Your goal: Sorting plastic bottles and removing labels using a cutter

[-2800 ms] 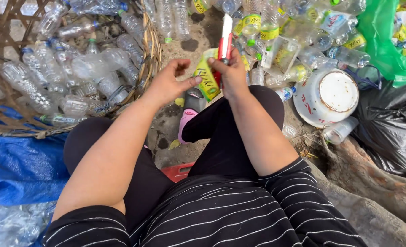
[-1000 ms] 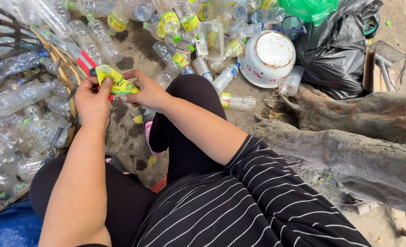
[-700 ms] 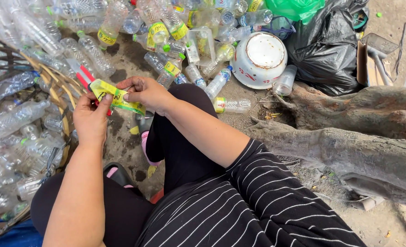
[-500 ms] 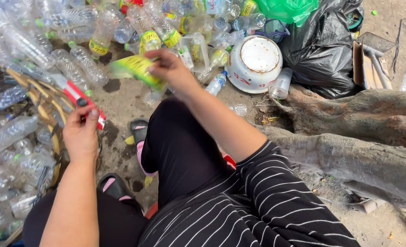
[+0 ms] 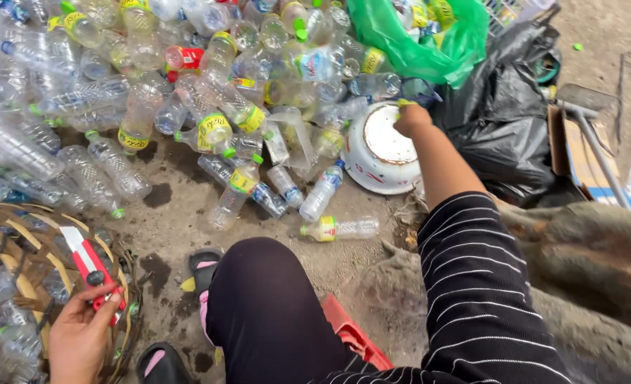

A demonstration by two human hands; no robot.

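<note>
Soft even daylight, faint shadows, sharp focus, edges slightly stretched.

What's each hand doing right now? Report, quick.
Left hand: closed on red box cutter.
Right hand: closed above white basin; contents cannot be told.

Bare dirt ground (image 5: 180,227) runs through the middle, dry and dusty, with dark damp patches just below the heap of clear plastic bottles (image 5: 187,92). That heap fills the top left. Right of the heap sits a green plastic bag (image 5: 415,43), and just right of that a black plastic bag (image 5: 507,121). Further right from the heap, a flattened cardboard piece (image 5: 578,156). Below the black bag, rough grey rock or root (image 5: 592,263). Daylight is soft and even.
</note>
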